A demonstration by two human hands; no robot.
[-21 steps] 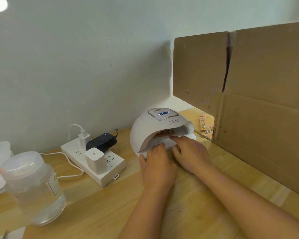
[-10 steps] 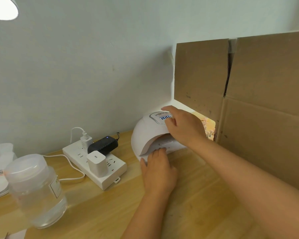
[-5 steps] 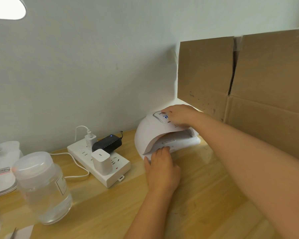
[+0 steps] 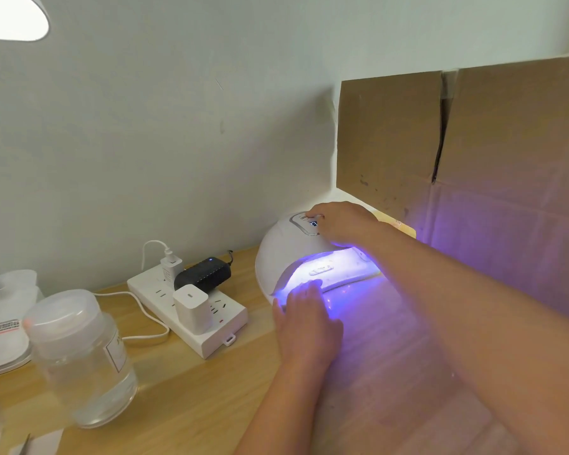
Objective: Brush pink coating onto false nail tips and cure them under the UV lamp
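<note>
Head view: the UV lamp (image 4: 296,254) is seen on the table (image 4: 211,389) by the wall, glowing violet. Its top panel is pressed by the right hand (image 4: 339,223) (fingers bent, grasping nothing). The left hand (image 4: 306,316) is laid flat, released, at its opening. Nail tips cannot be made out.

The right hand (image 4: 344,223) covers part of the UV lamp (image 4: 288,247) control panel; display digits illegible. Glare washes out the lamp's interior. The clear jar (image 4: 83,359) label is blurred.
</note>
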